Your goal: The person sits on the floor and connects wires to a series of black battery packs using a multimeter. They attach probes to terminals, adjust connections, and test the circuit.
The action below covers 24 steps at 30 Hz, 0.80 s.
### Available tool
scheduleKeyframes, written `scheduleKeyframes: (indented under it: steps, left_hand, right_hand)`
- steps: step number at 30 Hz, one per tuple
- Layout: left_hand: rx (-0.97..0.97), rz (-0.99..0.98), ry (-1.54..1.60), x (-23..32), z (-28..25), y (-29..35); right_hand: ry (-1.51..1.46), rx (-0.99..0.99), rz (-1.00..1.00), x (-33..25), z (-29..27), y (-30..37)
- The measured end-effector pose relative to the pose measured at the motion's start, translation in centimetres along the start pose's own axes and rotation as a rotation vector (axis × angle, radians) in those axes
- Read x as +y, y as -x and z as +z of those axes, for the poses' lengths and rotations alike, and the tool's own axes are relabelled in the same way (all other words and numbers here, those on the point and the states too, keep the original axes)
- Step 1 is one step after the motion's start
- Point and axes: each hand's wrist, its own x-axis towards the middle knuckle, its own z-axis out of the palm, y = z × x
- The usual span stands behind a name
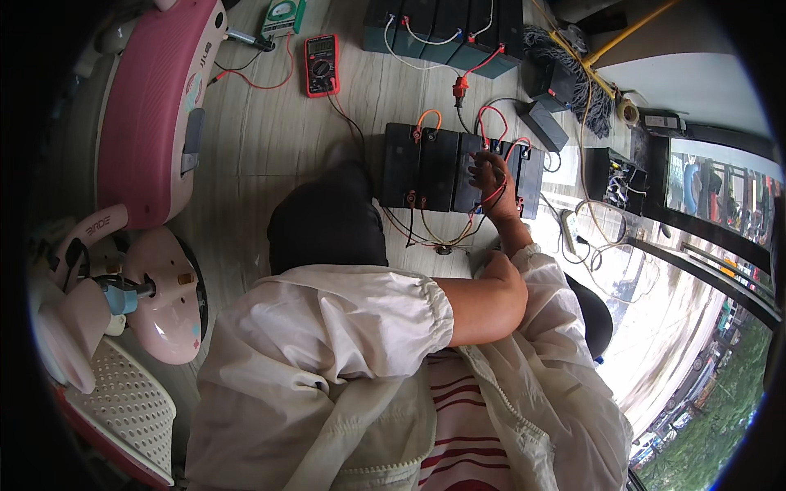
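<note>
My right hand (494, 182) is over the right part of a row of black batteries (439, 168), palm partly turned up and fingers bent. A thin red wire (499, 195) runs along the palm and seems to be held in the fingers. My left forearm crosses below the right wrist. Of my left hand (496, 267) only a part shows near the batteries' near edge, its fingers hidden. Short orange and red cables (429, 113) link the battery terminals. Further wires lie along the near side. A red digital multimeter (322, 65) lies on the floor at the upper left of the batteries.
Another battery pack (446, 33) stands at the far side with a red connector (461, 87). A green meter (283, 16) is at the top. A pink scooter (151, 114) is on the left. A mop (573, 74), black charger (544, 124) and power strip (571, 230) are on the right.
</note>
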Motion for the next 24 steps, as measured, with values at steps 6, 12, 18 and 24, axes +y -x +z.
scheduleKeyframes:
  steps: [6,12,18,24]
  left_hand:
    - [-0.003,-0.012,-0.005,0.1,0.3,-0.4]
    - [0.027,0.043,-0.037,0.1,1.2,-1.0]
    - [0.083,0.014,-0.065,0.3,1.6,-0.9]
    - [0.071,0.001,-0.079,0.5,1.9,-1.3]
  right_hand:
    - [-0.006,0.012,-0.005,-0.2,0.3,0.1]
    - [-0.013,-0.013,0.006,0.0,0.2,0.1]
    - [-0.002,-0.009,-0.011,-0.1,0.3,0.3]
    - [-0.002,-0.008,-0.003,0.1,0.3,0.2]
